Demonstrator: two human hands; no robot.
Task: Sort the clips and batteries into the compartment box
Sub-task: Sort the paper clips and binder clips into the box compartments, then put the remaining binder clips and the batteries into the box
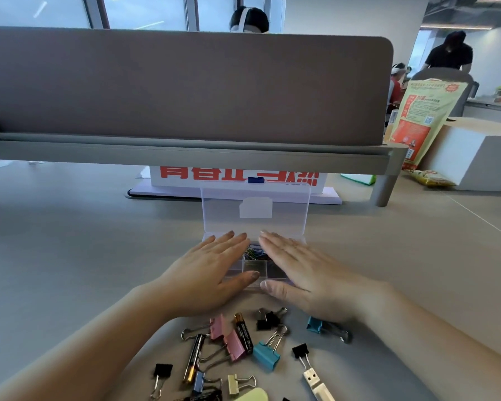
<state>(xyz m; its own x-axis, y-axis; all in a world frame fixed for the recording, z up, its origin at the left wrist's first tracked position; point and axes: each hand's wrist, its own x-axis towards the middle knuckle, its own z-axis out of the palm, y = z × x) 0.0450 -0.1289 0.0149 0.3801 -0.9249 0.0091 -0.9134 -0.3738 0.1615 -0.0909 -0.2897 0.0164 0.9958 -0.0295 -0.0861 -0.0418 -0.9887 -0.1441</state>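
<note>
A clear compartment box [255, 274] lies on the grey desk with its lid [255, 209] standing open behind it. My left hand [211, 267] and my right hand [298, 267] lie flat, fingers straight, over its left and right halves. Between them a compartment shows coloured paper clips [254, 252]. Nearer to me lie loose binder clips: pink [229, 337], blue [268, 354], black [268, 319], teal [315, 325]. Two batteries [243, 332] [193, 358] lie among them.
A white USB stick [315, 382] and a yellow-green eraser [255, 396] lie near the front edge. A grey partition [185, 85] with a shelf rail stands behind the box. A printed bag [422, 117] and white block [475, 154] stand at right; persons are behind.
</note>
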